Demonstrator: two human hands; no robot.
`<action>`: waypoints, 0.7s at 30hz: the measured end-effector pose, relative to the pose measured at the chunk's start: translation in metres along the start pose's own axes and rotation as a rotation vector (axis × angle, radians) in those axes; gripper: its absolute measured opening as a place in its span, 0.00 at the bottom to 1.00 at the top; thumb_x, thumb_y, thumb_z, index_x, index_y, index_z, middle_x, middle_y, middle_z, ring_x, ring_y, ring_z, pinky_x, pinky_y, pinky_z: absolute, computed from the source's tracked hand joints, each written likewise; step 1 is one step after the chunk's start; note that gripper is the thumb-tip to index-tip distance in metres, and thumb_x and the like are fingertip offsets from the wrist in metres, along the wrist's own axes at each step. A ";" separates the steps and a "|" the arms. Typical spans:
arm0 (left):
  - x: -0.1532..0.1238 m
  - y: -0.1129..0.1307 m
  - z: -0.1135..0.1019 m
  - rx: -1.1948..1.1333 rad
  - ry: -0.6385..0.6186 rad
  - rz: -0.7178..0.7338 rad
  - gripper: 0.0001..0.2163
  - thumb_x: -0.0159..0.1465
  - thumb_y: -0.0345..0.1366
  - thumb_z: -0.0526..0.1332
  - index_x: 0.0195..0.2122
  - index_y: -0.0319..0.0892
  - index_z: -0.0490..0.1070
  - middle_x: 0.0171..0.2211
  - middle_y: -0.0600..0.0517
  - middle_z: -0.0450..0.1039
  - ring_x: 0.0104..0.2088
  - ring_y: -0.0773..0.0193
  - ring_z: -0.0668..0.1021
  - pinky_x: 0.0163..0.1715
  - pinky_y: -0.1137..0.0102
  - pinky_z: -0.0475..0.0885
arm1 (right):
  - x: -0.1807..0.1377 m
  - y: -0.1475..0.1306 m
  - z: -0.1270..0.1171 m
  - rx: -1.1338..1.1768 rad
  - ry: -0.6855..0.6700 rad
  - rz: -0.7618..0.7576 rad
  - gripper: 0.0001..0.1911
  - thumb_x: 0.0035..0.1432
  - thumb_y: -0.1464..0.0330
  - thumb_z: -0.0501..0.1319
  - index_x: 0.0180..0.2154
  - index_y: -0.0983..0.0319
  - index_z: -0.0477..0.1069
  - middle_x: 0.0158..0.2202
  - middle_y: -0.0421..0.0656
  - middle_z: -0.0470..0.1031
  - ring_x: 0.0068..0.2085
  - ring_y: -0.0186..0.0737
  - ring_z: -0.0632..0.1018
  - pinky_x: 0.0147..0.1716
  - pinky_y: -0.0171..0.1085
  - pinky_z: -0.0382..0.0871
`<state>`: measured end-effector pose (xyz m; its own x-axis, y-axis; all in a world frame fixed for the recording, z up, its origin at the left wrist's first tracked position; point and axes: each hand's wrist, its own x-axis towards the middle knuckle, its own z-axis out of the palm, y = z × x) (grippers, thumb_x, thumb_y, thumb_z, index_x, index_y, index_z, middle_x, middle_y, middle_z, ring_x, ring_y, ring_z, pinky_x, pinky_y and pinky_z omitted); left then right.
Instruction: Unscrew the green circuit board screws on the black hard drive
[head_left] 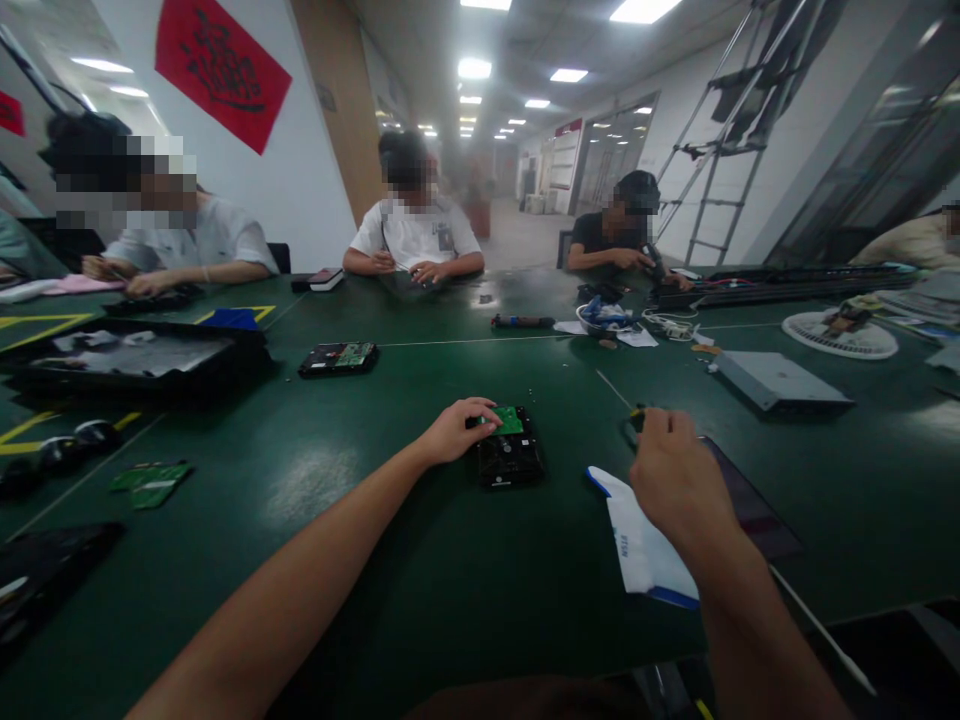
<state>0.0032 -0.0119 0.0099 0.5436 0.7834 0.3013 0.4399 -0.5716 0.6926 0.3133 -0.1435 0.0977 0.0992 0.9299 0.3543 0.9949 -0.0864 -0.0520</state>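
A black hard drive [510,458] lies on the green table [420,560] in front of me, with a green circuit board [511,421] on its top. My left hand [456,430] pinches the near edge of that circuit board. My right hand [675,475] is closed around a screwdriver [626,408] whose thin shaft points away to the upper left. It hovers to the right of the drive, above a white and blue cloth [637,545] and a dark flat panel [750,500].
Another hard drive [339,358] lies further left. Loose green boards [152,482] and a black tray [127,355] sit at the left. A grey metal box [776,382] is at the right. Three people work at the far side, with tools and cables [660,322] between.
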 end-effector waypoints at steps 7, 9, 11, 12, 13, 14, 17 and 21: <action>0.001 -0.005 0.002 -0.001 0.009 0.001 0.09 0.68 0.35 0.64 0.46 0.47 0.81 0.60 0.46 0.74 0.61 0.52 0.75 0.64 0.52 0.67 | 0.045 -0.073 0.016 0.377 0.078 -0.333 0.17 0.63 0.74 0.56 0.53 0.61 0.70 0.48 0.54 0.68 0.33 0.44 0.75 0.33 0.44 0.72; 0.001 -0.007 0.003 0.001 0.015 -0.003 0.08 0.68 0.35 0.64 0.46 0.47 0.81 0.59 0.46 0.74 0.60 0.52 0.76 0.64 0.52 0.67 | 0.063 -0.082 0.029 0.465 0.121 -0.300 0.19 0.61 0.72 0.60 0.54 0.61 0.68 0.48 0.52 0.71 0.38 0.47 0.77 0.37 0.46 0.73; 0.001 -0.008 0.004 0.006 0.018 0.000 0.08 0.68 0.36 0.64 0.46 0.47 0.81 0.59 0.46 0.74 0.60 0.53 0.76 0.64 0.52 0.67 | 0.076 -0.083 0.046 0.589 0.207 -0.254 0.14 0.60 0.69 0.62 0.49 0.61 0.69 0.44 0.49 0.74 0.42 0.50 0.78 0.43 0.47 0.74; 0.002 -0.008 0.004 0.007 0.018 0.006 0.08 0.68 0.36 0.64 0.46 0.47 0.81 0.58 0.46 0.75 0.60 0.53 0.76 0.64 0.52 0.67 | 0.081 -0.080 0.055 0.630 0.258 -0.234 0.10 0.61 0.68 0.63 0.45 0.61 0.69 0.41 0.48 0.76 0.42 0.50 0.78 0.45 0.48 0.74; 0.002 -0.008 0.004 0.007 0.013 0.013 0.08 0.68 0.36 0.64 0.46 0.48 0.81 0.58 0.46 0.75 0.60 0.53 0.76 0.64 0.53 0.67 | 0.083 -0.077 0.064 0.649 0.306 -0.217 0.07 0.61 0.67 0.62 0.42 0.60 0.70 0.40 0.47 0.76 0.42 0.50 0.78 0.46 0.48 0.73; 0.002 -0.008 0.004 0.007 0.010 0.017 0.08 0.68 0.36 0.64 0.46 0.48 0.81 0.59 0.46 0.74 0.60 0.53 0.76 0.64 0.53 0.67 | 0.084 -0.073 0.071 0.663 0.346 -0.207 0.06 0.61 0.66 0.62 0.40 0.60 0.70 0.40 0.48 0.77 0.43 0.50 0.78 0.47 0.49 0.73; 0.002 -0.006 0.003 -0.002 0.013 0.016 0.08 0.68 0.36 0.64 0.46 0.47 0.81 0.59 0.46 0.74 0.60 0.54 0.75 0.64 0.52 0.67 | 0.081 -0.065 0.087 0.743 0.376 -0.190 0.09 0.62 0.66 0.61 0.44 0.60 0.72 0.45 0.50 0.79 0.44 0.49 0.80 0.46 0.47 0.75; 0.001 -0.005 0.002 0.000 0.016 0.005 0.08 0.68 0.35 0.64 0.46 0.47 0.81 0.58 0.46 0.75 0.61 0.53 0.75 0.63 0.51 0.66 | 0.075 -0.064 0.090 0.888 0.371 -0.091 0.20 0.62 0.64 0.63 0.55 0.60 0.67 0.47 0.49 0.81 0.36 0.44 0.81 0.41 0.44 0.76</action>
<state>0.0032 -0.0092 0.0055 0.5344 0.7843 0.3150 0.4371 -0.5755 0.6912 0.2552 -0.0360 0.0437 0.1736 0.7341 0.6565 0.6378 0.4241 -0.6429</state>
